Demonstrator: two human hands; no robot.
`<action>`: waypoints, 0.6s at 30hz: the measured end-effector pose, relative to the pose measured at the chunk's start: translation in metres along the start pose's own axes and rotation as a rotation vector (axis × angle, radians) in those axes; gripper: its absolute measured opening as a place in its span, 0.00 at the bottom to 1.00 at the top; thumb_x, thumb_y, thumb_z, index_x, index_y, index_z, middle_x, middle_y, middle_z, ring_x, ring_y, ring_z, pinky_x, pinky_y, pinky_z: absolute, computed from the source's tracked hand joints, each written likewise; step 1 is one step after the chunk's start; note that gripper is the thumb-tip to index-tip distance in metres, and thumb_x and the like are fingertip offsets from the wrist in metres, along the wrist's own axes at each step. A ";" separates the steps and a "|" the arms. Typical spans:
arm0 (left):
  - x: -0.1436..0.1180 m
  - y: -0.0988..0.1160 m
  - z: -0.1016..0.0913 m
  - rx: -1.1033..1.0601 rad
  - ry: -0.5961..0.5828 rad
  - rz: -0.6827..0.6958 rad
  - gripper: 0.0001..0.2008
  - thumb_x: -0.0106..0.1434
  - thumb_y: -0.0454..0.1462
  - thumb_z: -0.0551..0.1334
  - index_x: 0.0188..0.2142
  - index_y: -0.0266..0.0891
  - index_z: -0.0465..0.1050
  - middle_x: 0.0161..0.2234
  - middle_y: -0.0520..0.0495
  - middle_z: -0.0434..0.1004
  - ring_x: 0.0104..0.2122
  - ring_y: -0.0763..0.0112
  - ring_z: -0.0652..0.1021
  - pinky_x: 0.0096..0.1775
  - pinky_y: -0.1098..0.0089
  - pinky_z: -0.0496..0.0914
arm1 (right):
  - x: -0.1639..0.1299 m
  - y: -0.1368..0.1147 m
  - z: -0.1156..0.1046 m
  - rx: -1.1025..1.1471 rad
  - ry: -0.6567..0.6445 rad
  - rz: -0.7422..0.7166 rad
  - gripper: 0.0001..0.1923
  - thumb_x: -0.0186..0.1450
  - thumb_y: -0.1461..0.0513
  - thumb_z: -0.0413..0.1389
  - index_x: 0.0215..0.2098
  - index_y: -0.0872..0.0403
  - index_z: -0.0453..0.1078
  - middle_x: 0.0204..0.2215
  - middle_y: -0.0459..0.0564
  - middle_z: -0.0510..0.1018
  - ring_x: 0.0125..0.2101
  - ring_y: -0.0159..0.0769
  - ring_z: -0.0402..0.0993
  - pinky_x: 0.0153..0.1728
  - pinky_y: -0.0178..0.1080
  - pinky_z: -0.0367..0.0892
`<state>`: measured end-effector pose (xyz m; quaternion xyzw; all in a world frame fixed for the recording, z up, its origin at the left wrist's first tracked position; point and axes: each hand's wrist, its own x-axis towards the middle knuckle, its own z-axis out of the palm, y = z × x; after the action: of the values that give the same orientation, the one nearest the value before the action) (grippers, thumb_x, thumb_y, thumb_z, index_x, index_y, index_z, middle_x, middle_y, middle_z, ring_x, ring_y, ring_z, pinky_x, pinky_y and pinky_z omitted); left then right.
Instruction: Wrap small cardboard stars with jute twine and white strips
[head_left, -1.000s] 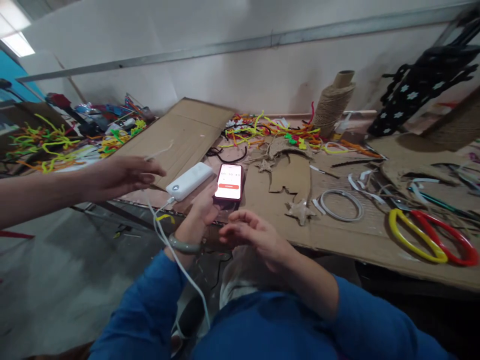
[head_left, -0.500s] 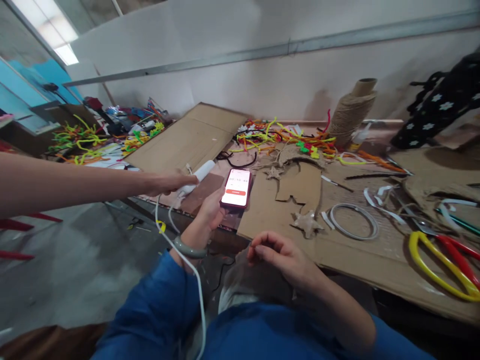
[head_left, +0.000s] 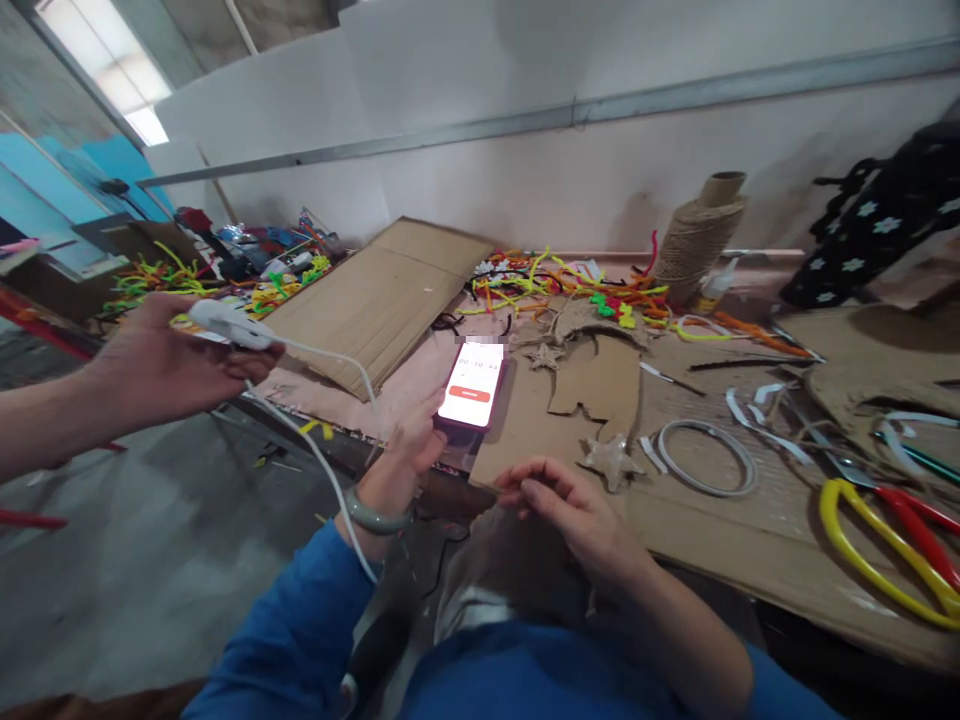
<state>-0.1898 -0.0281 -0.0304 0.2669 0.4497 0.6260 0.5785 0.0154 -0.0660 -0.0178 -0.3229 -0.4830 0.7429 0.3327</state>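
Observation:
My left hand [head_left: 409, 432] is closed around a smartphone [head_left: 471, 385]. Its lit screen shows a timer and a red button, and a grey bangle circles the wrist. Over my lap, by the table's front edge, my right hand [head_left: 577, 505] is loosely curled with its fingers apart; nothing shows in it. Cardboard with a cut-out [head_left: 592, 375] lies just beyond it, beside a clear-wrapped star [head_left: 613, 460], a small twine star [head_left: 543, 356] and a twine-wrapped crescent [head_left: 592, 322]. At the left, another person's hand [head_left: 161, 365] holds a white corded device [head_left: 232, 325].
A white cable [head_left: 322, 455] hangs across my left forearm. On the table are a cardboard sheet [head_left: 390, 290], colourful pipe cleaners [head_left: 547, 280], a twine cone [head_left: 697, 235], a glue bottle [head_left: 718, 285], a coiled grey ring [head_left: 705, 458] and scissors with yellow and red handles [head_left: 847, 540].
The other person's hand has lifted the white device off the table and drawn it left, its cable trailing. My left hand with the smartphone and my right hand have barely moved.

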 end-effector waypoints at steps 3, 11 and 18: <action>-0.014 0.002 0.005 -0.053 -0.075 0.022 0.16 0.60 0.35 0.60 0.48 0.33 0.72 0.41 0.41 0.81 0.37 0.62 0.80 0.40 0.63 0.72 | 0.008 -0.005 -0.001 0.081 0.200 -0.041 0.22 0.54 0.47 0.60 0.40 0.52 0.71 0.44 0.53 0.75 0.37 0.35 0.75 0.28 0.32 0.68; -0.044 -0.003 0.021 -0.201 -0.096 0.046 0.21 0.61 0.34 0.60 0.54 0.40 0.67 0.41 0.44 0.81 0.38 0.64 0.80 0.40 0.65 0.74 | 0.031 0.003 -0.002 -0.081 0.216 -0.057 0.25 0.61 0.51 0.53 0.55 0.51 0.66 0.39 0.53 0.78 0.27 0.33 0.73 0.20 0.33 0.66; -0.054 -0.003 0.025 -0.270 -0.138 0.031 0.15 0.60 0.34 0.61 0.48 0.44 0.73 0.43 0.48 0.81 0.41 0.65 0.80 0.41 0.67 0.74 | 0.030 0.011 -0.008 -0.206 0.201 -0.236 0.20 0.65 0.55 0.51 0.54 0.46 0.67 0.46 0.48 0.78 0.40 0.38 0.74 0.43 0.42 0.68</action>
<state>-0.1564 -0.0741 -0.0114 0.2360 0.3166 0.6698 0.6289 0.0027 -0.0408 -0.0350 -0.3688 -0.5554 0.6092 0.4294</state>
